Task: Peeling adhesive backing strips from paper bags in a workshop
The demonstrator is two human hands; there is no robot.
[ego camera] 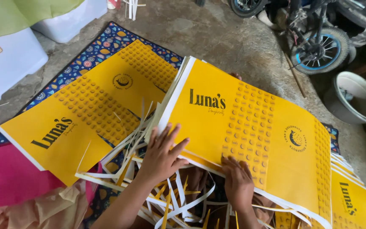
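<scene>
Paper trimmings, thin white and yellow strips, lay tangled closest to me, spilling under both of my forearms. Over them my left hand rested with its fingers spread open, flat against the near left corner of a thick stack of yellow printed sheets, pressing rather than gripping. My right hand sat further along that same near edge, fingers curled loosely onto the top sheet beside its column of small printed dots; whether the fingertips pinched the edge I could not tell. That stack was tilted up toward me, its white edges fanned at the left side. Just to its left, a second yellow sheet lay flat on a dark blue patterned mat, which covered part of the rough concrete floor. Pink cloth bunched at my lower left. Beyond the stack stood a small bicycle wheel and a pale basin.
</scene>
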